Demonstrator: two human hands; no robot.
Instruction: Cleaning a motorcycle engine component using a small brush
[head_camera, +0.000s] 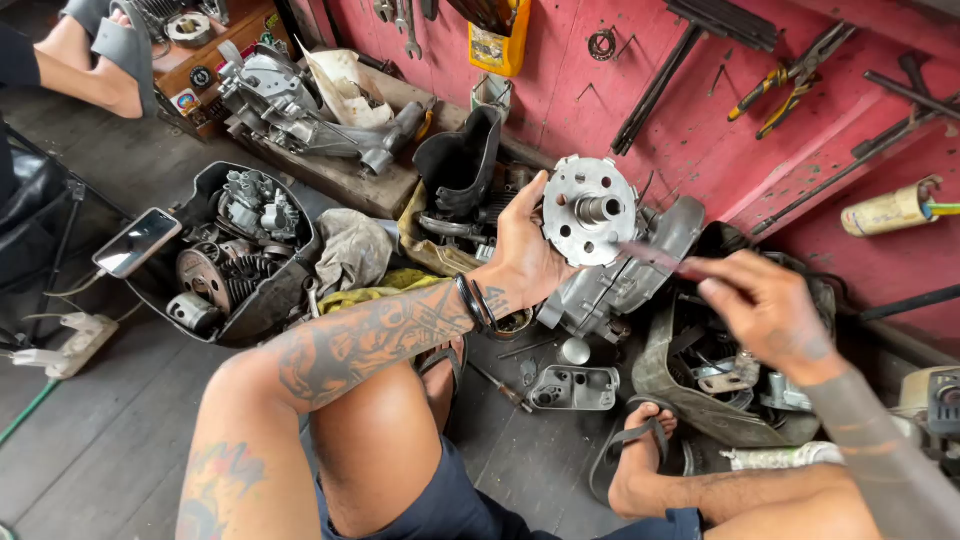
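Here the left hand (520, 250) grips a round metal disc (588, 212) by its rim, held up before the red wall (700, 110). It looks heavy, stiff and likely greasy, so the rim suits it. The right hand (765, 310) pinches a thin blurred tool (650, 257) against it.

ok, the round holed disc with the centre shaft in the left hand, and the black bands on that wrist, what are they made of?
Round grey disc with a stub shaft, held in the left hand: looks like bare metal, probably cast or machined steel or aluminium; dull silver-grey, crisp drilled holes. Black wrist bands: likely rubber or cord; matte, thin, hugging the wrist. Too small to be sure.
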